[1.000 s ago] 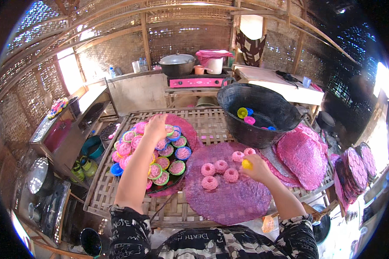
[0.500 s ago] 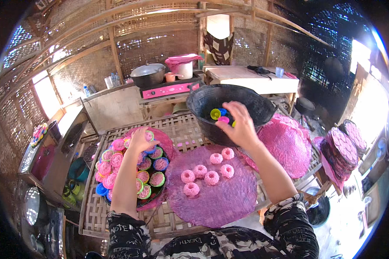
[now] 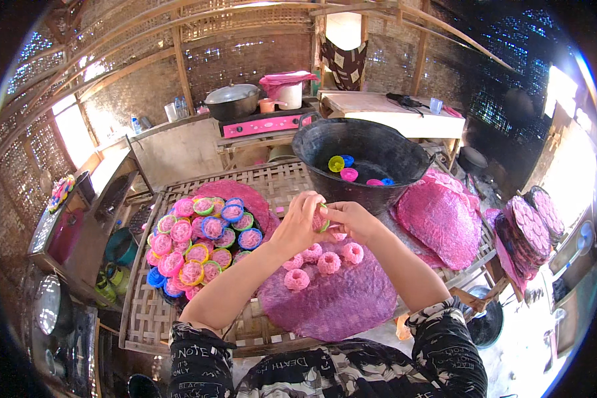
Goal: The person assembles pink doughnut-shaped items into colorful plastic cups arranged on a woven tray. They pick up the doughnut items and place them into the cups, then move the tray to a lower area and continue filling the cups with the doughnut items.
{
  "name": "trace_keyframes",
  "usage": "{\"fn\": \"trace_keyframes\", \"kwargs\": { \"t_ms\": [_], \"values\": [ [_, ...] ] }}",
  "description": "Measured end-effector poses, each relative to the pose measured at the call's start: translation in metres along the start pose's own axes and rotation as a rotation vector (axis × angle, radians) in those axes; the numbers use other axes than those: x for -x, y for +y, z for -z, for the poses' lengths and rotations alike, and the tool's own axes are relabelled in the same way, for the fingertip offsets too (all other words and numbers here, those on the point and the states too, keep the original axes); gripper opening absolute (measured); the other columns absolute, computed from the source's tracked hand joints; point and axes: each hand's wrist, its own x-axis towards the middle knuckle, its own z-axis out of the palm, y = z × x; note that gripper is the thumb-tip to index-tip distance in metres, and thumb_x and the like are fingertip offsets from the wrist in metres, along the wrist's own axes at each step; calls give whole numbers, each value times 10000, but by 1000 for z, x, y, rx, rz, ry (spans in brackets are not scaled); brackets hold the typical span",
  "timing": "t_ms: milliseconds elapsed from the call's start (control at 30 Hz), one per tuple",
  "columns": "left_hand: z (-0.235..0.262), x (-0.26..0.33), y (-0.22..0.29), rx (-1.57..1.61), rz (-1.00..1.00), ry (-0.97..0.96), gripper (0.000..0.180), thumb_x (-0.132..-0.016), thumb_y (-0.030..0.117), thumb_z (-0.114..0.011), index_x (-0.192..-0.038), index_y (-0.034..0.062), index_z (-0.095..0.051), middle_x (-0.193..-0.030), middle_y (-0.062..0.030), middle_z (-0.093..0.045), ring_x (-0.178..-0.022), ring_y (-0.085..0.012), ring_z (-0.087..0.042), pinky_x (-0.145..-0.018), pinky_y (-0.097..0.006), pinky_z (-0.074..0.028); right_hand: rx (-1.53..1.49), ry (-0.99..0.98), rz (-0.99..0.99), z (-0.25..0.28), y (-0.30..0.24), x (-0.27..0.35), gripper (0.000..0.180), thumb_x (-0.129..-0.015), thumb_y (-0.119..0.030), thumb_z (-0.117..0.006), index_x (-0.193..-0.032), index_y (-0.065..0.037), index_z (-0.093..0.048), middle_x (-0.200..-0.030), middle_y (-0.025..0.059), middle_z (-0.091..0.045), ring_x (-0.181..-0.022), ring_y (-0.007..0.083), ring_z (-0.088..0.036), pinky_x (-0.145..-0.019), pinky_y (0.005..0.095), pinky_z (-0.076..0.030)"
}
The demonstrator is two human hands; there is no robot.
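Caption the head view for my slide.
Left hand and right hand hold a green-edged cup near pink rings on a purple sheet.

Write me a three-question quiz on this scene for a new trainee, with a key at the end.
1. Multiple choice: What is held between the left hand and the right hand?
A) a blue bottle
B) a green-rimmed cup
C) a pot lid

2. True or false: A yellow cup lies inside the black tub.

3. Fill in the blank: Loose pink rings rest on a flat sheet whose colour is ____.

Key:
1. B
2. True
3. purple
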Motion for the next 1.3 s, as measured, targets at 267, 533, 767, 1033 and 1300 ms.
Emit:
{"fn": "trace_keyframes", "kwargs": {
  "t_ms": [267,533,767,1033,1300],
  "values": [
    [33,8,-9,18,-83,-338,970,-549,345,-855,-1320,81,-327,-1374,-162,-343,-1280,-348,-340,-1046,-457,-301,236,56,84,-15,17,12,502,-742,-406,-733,-1028,-10,-617,-1066,89,-590,-947,208,-568,-839,356,-445],
    [138,39,-77,-731,539,-544,751,-709,311,-744,-1354,163,-389,-1353,-62,-427,-1274,-304,-355,-1043,-552,-268,1281,264,440,0,24,29,489,-566,-328,-812,-852,-9,-577,-1121,173,-527,-1079,353,-479,-936,417,-379],
    [124,64,-123,-668,736,-681,973,-609,552,-744,-1404,179,-324,-1434,-82,-356,-1333,-326,-296,-1039,-665,-162,1382,840,605,34,-59,16,557,-633,-311,-796,-1002,11,-531,-1186,190,-490,-1098,358,-463,-938,437,-380],
    [106,60,-148,-657,689,-720,925,-601,490,-774,-1377,186,-373,-1331,-138,-438,-1276,-364,-362,-1039,-650,-189,1093,603,804,1,-47,13,405,-698,-276,-760,-928,22,-610,-1105,224,-565,-1074,358,-521,-934,426,-411],
    [58,3,-63,-150,144,-157,968,-579,377,-831,-1364,91,-341,-1232,-203,-472,-1163,-366,-445,-994,-437,-365,155,55,67,-29,-2,-14,413,-895,-355,-588,-1156,-37,-563,-1091,75,-602,-965,179,-597,-733,313,-521]
  ]
}}
